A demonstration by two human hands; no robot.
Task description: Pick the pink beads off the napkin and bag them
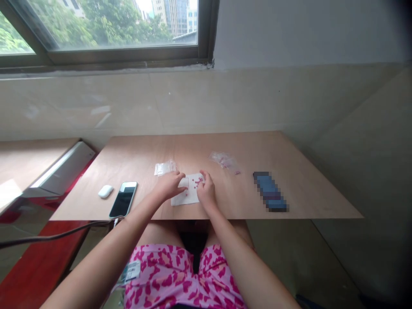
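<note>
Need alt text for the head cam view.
The left hand and right hand rest on a white sheet scattered with small red pieces on a plywood tabletop. Clear plastic bags lie behind them, a smartphone and white earbud case to the left, a pixelated blue object to the right.

- tabletop (244,150): plywood, smooth, matt
- sheet (182,198): white paper, matt
- small bag (224,160): clear plastic, glossy, crinkled
- phone screen (123,199): black glass, glossy
- earbud case (105,191): white plastic, smooth
- shorts (180,279): pink patterned cloth
</note>
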